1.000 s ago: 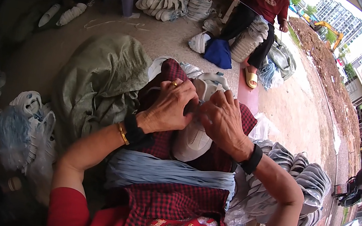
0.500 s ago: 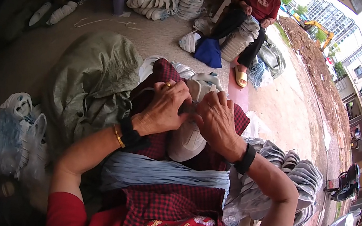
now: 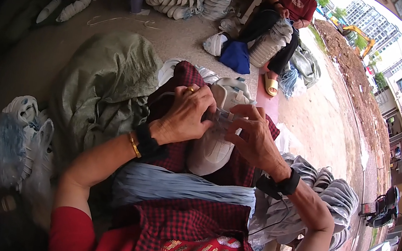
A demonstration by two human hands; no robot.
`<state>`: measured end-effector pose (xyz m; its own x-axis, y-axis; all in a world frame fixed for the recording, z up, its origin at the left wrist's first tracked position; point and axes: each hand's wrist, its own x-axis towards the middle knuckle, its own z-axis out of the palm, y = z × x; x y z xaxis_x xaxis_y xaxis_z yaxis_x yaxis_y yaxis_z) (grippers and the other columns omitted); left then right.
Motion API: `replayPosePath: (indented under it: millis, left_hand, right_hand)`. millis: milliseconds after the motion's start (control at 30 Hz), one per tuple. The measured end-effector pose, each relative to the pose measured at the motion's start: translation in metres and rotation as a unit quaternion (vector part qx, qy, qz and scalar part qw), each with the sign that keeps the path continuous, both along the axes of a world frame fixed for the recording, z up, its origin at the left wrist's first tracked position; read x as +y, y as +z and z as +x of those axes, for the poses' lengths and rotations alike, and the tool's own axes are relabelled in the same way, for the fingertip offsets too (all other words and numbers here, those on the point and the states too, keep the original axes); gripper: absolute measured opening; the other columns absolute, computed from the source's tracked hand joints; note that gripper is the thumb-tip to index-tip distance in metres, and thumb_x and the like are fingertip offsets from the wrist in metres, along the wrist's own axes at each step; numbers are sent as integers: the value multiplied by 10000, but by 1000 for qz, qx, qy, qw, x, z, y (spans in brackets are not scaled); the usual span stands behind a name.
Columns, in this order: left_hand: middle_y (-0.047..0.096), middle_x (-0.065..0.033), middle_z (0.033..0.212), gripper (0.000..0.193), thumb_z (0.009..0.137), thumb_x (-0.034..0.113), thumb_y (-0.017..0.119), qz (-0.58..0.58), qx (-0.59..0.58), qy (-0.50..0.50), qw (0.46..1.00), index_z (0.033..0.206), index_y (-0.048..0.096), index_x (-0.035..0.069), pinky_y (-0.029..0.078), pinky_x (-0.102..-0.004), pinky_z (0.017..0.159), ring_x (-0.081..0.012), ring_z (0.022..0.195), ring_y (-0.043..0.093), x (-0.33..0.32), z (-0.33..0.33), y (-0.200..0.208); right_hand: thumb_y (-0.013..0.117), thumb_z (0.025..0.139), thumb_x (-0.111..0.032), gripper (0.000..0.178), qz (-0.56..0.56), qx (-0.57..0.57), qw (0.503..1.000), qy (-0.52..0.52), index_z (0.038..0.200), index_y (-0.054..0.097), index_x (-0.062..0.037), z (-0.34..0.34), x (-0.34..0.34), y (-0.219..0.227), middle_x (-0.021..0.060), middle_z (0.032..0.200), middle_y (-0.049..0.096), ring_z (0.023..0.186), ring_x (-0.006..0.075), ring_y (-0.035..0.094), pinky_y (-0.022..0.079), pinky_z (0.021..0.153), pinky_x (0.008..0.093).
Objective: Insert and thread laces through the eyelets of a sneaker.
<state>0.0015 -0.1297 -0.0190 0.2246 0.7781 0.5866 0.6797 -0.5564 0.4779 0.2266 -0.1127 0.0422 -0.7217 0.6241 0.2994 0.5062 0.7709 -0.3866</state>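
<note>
A white shoe (image 3: 211, 154) lies across my lap, its toe toward me and its open collar away. On its left side my left hand (image 3: 189, 115) is closed, thumb and fingers bent over the lacing area. A pale shoelace (image 3: 224, 115) shows blurred between the hands. My right hand (image 3: 255, 138) bends its fingers and thumb round the lace from the shoe's right side; its fingertips are partly blurred. Under the shoe is red-and-black checked cloth (image 3: 184, 73). A bundle of light blue laces (image 3: 183, 190) lies across my lap, nearer my body.
A grey-green sack (image 3: 108, 70) stands to the left, beyond bagged white shoes (image 3: 26, 115). Stacked pale shoe parts (image 3: 329, 191) are at my right. Ahead, a person in a red shirt (image 3: 291, 6) sits handling shoe parts, a blue cloth (image 3: 236, 57) beside them.
My right hand has drawn back to the right, away from the left hand, and its fingers have spread somewhat. More of the shoe's middle shows. The left hand has barely moved.
</note>
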Motion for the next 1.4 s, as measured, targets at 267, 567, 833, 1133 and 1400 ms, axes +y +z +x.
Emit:
replayPosePath:
  millis: [267,567,833,1133,1400]
  left_hand:
    - [560,-59,1043,355,682,101,804,-15,13,1,1000,947,568,113,338,-432,941,-268,1061,554,-1,0,4]
    - [552,-42,1011,358,677,87,815,-37,24,15,999,925,559,122,365,-420,912,-266,1023,565,-3,1,8]
    - [552,-38,998,380,670,110,835,-33,33,21,999,929,557,121,378,-414,892,-266,995,575,-4,2,10]
    - [565,-45,989,333,696,94,809,-25,40,7,999,927,568,100,385,-412,890,-270,991,583,-2,5,14]
    - [567,-49,914,159,828,175,698,-40,31,28,998,883,583,79,377,-404,869,-250,931,588,-1,11,19]
  right_hand:
    - [816,723,-97,215,57,6,998,-8,904,701,-86,-3,9,-5,108,1243,596,1157,329,510,423,1003,428]
    - [742,797,-97,186,123,1,992,1,969,675,-77,5,20,-15,96,1080,571,1042,298,499,435,935,407]
    - [641,932,-190,161,-173,120,975,77,920,629,-30,34,36,-12,107,1213,557,1117,230,500,384,996,361]
    - [658,934,-179,253,-180,255,950,29,1137,596,-40,43,45,0,63,1258,547,1031,132,553,492,819,275]
    - [580,983,-161,196,-49,537,834,-116,1141,592,-46,107,49,80,-20,891,609,748,54,514,379,629,217]
